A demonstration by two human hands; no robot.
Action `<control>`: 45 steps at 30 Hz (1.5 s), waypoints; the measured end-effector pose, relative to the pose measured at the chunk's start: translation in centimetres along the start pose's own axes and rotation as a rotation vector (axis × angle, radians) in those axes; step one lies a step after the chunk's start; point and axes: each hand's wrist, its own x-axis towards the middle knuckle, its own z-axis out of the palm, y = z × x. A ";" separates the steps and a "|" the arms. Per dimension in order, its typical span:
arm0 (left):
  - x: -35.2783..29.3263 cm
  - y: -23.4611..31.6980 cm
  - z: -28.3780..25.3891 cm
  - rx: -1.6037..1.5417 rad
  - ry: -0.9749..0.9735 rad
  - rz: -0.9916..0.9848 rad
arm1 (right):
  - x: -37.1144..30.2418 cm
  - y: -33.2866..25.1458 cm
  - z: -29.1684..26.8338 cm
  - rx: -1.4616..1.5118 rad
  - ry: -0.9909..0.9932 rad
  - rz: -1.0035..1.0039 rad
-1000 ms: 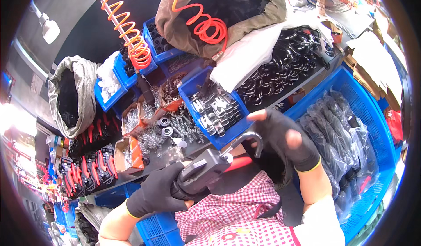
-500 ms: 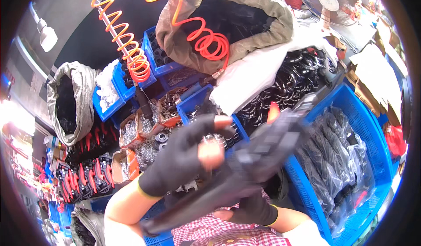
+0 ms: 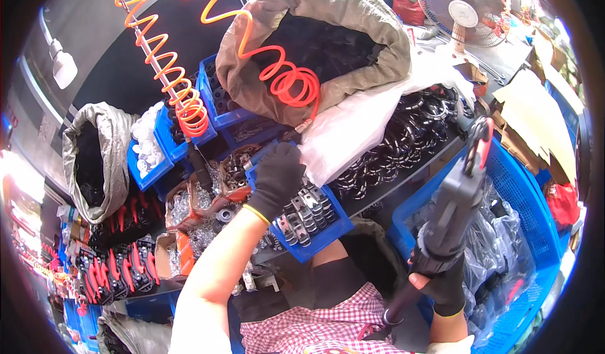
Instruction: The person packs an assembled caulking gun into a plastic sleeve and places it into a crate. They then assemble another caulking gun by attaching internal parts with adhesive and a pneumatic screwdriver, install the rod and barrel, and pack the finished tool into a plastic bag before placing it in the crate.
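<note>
A: Clamp parts [image 3: 302,212], grey metal, lie in the small blue bin [image 3: 328,234] directly ahead, just beyond the left hand [image 3: 275,177].

B: Left hand state?

A: Gloved, fingers curled down over the bin's far end, touching the contents. Whether a part is pinched cannot be determined.

B: Right hand?

A: The right hand [image 3: 444,284] is closed around the grey pneumatic tool [image 3: 454,209]. Tool long axis runs up and to the right, nose over the large blue crate [image 3: 529,196], well apart from the bin.

B: Nearer hand?

A: Left. The orange coiled hose [image 3: 287,80] hangs above it.
</note>
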 end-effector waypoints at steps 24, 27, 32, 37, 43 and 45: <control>8.7 7.6 -18.4 -0.743 -0.255 0.124 | -1.5 2.9 4.9 -0.338 -0.676 -0.242; 9.5 9.0 -17.7 -0.601 -0.008 0.264 | 0.1 -2.5 6.8 -0.209 -0.716 -0.285; 10.9 9.1 -19.0 -0.442 -0.191 0.405 | 0.9 -2.9 8.1 -0.157 -0.759 -0.384; 9.8 10.0 -21.2 -0.941 -0.220 0.153 | 2.9 -3.6 8.0 -0.181 -0.634 -0.465; -6.0 2.9 -13.8 -1.002 -0.415 -0.173 | 3.9 -6.6 7.4 0.136 -0.547 -0.054; -6.5 11.2 -17.7 -0.412 -0.058 0.775 | 4.6 -6.7 7.9 0.549 -0.364 -0.222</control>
